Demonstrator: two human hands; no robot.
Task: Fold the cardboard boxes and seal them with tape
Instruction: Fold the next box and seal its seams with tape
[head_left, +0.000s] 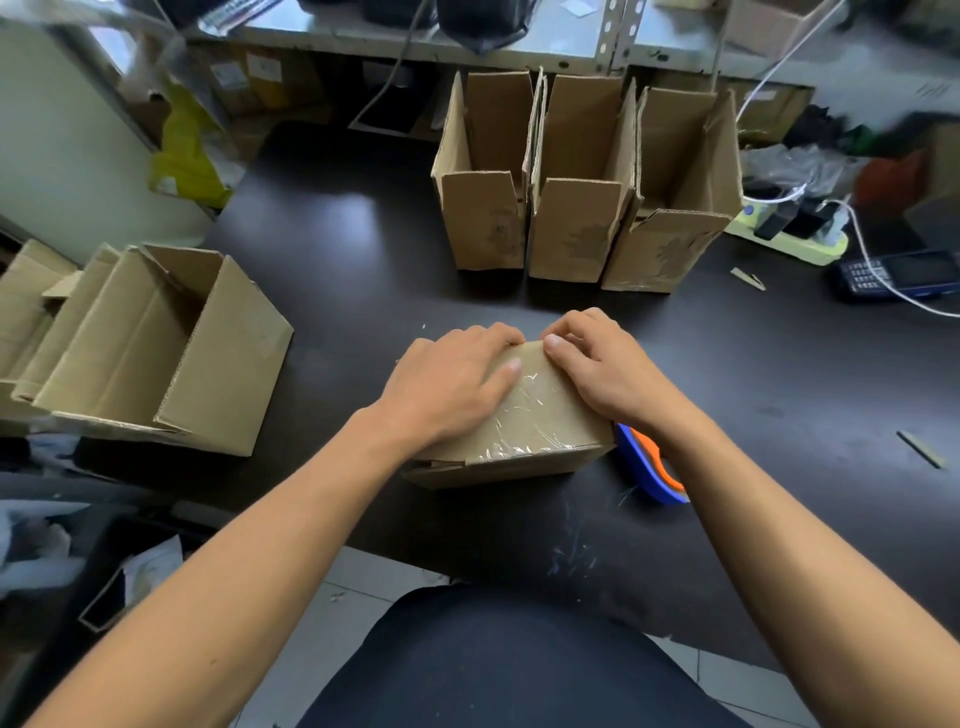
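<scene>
A small cardboard box (524, 431) lies on the dark table (363, 270) in front of me, its top flaps closed under a strip of clear tape (530, 410). My left hand (447, 384) lies on the top's left part, its fingers curled over the far edge and its thumb flat on the tape. My right hand (597, 358) holds the far right corner, fingers bent over the far edge, thumb on top. A blue and orange tape dispenser (652, 467) lies just right of the box, partly hidden by my right forearm.
Three upright boxes (582, 218) with open tops stand in a row at the back. A larger open box (156, 353) lies on its side at the left. At the right are a power strip (789, 234), a phone (898, 275) and white cables.
</scene>
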